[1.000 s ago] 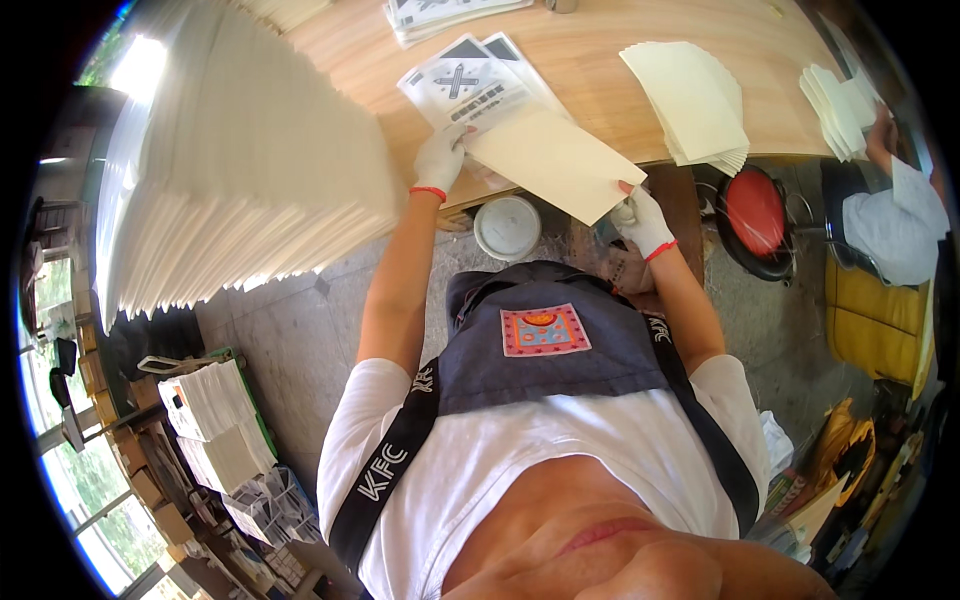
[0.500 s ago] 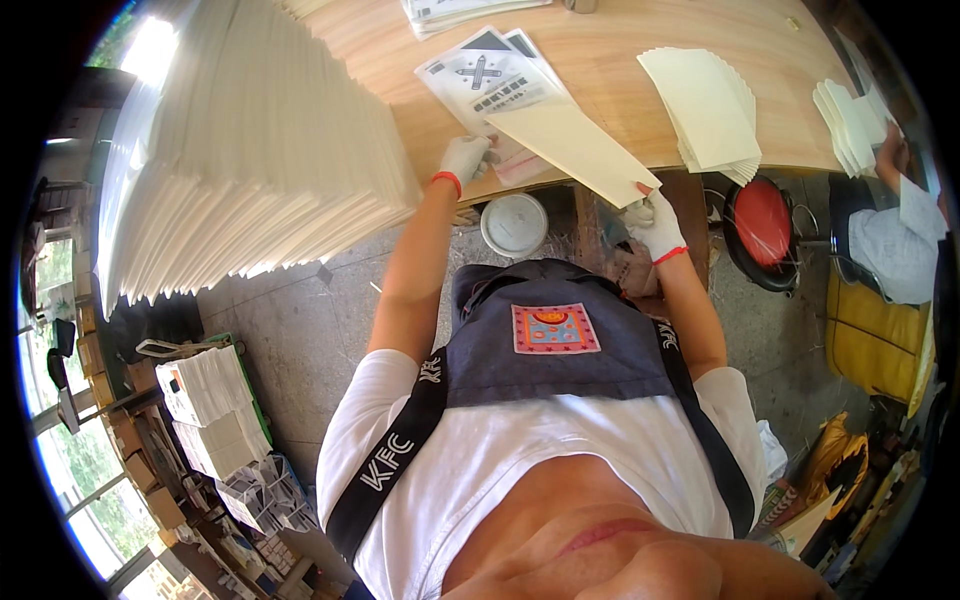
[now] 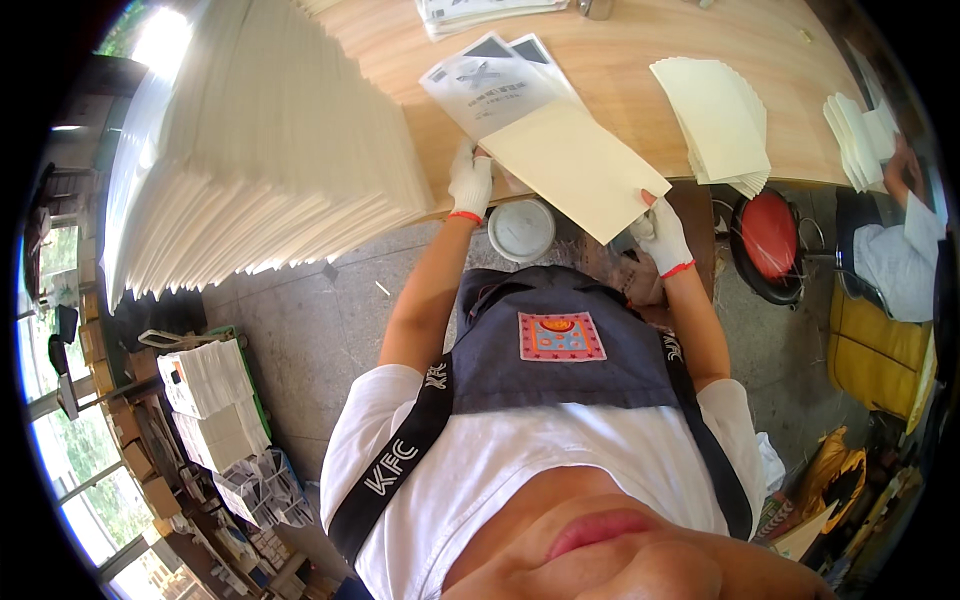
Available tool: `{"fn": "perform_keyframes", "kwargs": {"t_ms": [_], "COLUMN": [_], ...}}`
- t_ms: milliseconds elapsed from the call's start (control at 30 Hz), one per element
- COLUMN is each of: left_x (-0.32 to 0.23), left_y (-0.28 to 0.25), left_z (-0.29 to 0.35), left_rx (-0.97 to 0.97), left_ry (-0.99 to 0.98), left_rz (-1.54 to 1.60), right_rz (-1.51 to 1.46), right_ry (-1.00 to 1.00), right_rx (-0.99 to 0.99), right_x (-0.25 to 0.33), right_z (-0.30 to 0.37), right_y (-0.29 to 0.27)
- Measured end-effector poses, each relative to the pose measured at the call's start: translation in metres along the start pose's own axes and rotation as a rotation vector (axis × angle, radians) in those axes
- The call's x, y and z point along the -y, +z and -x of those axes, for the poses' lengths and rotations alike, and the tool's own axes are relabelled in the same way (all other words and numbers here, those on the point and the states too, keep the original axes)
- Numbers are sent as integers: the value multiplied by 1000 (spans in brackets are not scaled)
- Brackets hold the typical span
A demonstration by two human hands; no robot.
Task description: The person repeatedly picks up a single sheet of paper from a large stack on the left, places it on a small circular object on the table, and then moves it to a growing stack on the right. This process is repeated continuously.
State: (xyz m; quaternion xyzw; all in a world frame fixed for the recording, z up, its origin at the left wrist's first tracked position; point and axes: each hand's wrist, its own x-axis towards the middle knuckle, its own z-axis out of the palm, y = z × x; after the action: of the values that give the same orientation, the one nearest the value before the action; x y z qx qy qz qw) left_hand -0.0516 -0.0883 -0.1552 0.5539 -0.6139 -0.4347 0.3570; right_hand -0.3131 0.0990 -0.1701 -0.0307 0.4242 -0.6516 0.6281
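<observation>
A cream paper sheet (image 3: 572,165) lies slanted over the table's front edge, its near corner sticking out past it. My left hand (image 3: 470,182), in a white glove with a red cuff, is closed at the sheet's left corner, with the thumb near the edge. At the opposite corner, my gloved right hand (image 3: 662,236) pinches the sheet, thumb on top and fingers underneath. Beyond the sheet, and partly covered by it, are printed white-and-grey sheets (image 3: 497,92) with a crossed-pencil drawing.
A tall stack of white paper (image 3: 270,130) rises at the left. On the wooden table (image 3: 620,50) lies a fanned cream pile (image 3: 715,125) at the right. A lidded bucket (image 3: 521,231) and a red stool (image 3: 768,235) stand below the front edge. Another person's hand (image 3: 900,165) is at the far right.
My left hand has come up to the cream sheet's left corner. More of the sheet's face shows, and it covers more of the printed sheets. My right hand keeps its pinch.
</observation>
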Motion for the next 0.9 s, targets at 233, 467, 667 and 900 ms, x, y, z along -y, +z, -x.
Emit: {"fn": "perform_keyframes", "kwargs": {"t_ms": [233,467,667,900], "left_x": [8,13,14,36], "left_y": [-7,-1,5,12], "left_z": [7,17,20,32], "left_rx": [-19,-110,-92,-97], "left_ry": [47,123,158,200], "left_rz": [159,51,67,172], "right_rz": [30,-9,74,70], "right_ry": [-58,-136,-183,-148], "right_rx": [-52,132,-81,-49], "right_x": [2,6,10,3], "right_z": [6,8,16,25], "right_y": [10,-1,10,12]}}
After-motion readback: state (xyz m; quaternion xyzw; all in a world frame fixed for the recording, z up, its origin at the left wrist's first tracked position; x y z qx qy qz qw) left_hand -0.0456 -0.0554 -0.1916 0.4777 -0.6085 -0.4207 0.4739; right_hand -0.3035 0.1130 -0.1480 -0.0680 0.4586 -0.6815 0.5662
